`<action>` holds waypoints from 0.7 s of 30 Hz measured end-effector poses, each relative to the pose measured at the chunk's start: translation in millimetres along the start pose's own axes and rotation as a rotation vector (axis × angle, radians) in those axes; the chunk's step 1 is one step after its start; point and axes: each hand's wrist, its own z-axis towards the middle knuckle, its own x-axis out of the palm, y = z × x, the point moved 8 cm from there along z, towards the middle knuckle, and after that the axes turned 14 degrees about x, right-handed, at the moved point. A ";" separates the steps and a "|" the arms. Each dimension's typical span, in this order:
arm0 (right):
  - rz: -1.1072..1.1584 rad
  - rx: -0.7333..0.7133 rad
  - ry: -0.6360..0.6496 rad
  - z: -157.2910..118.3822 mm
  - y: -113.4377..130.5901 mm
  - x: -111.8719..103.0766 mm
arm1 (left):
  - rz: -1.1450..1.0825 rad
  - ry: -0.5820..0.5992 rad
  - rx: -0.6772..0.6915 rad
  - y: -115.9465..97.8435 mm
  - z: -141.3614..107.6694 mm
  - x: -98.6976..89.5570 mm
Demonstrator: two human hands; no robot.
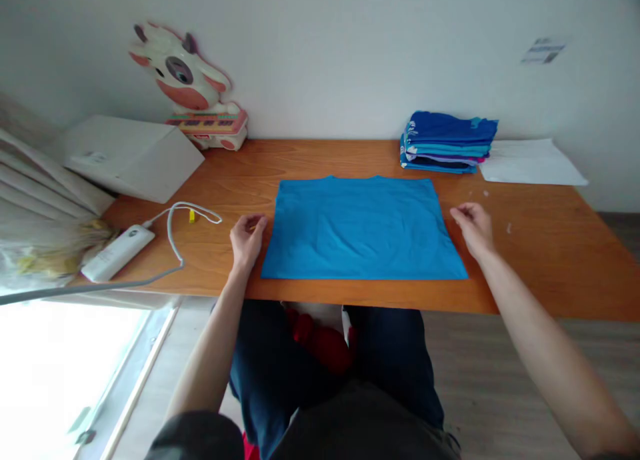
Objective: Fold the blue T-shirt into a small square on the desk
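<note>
A bright blue cloth garment (pixel 360 230) lies flat on the wooden table in front of me, folded into a wide shape with a straight near edge. Small creases run across its middle. Just off its left side rests my left hand (pixel 247 239), fingers loosely curled with a gap between thumb and fingertips, holding nothing. My right hand (pixel 475 228) hovers by the right side, its fingers bent and slightly apart, also without anything in it. Neither hand touches the cloth.
Behind on the brown table (pixel 310 157) sit a stack of folded blue clothes (pixel 450 143) and white paper (pixel 533 161). To the left are a cow-shaped toy piano (pixel 210 123), a white box (pixel 135 153), and a white power strip (pixel 119 252) with a cable.
</note>
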 end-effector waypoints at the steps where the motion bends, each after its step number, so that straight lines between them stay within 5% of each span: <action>1: -0.002 0.023 0.016 -22.5 -9.5 -11.2 | 0.035 0.011 -0.034 -5.4 -21.3 -16.1; 4: -0.060 0.064 0.048 -86.8 -27.3 -37.1 | 0.166 0.016 -0.092 -27.5 -76.0 -56.2; 7: -0.218 0.049 0.039 -127.2 -28.2 -46.1 | 0.303 0.075 0.015 -60.2 -106.8 -65.5; 11: -0.429 -0.008 0.040 -136.4 -24.2 -38.4 | 0.417 0.140 0.198 -90.7 -120.7 -51.5; 21: -0.630 -0.192 -0.082 -147.3 -1.0 -34.6 | 0.449 0.079 0.186 -89.1 -120.9 -52.4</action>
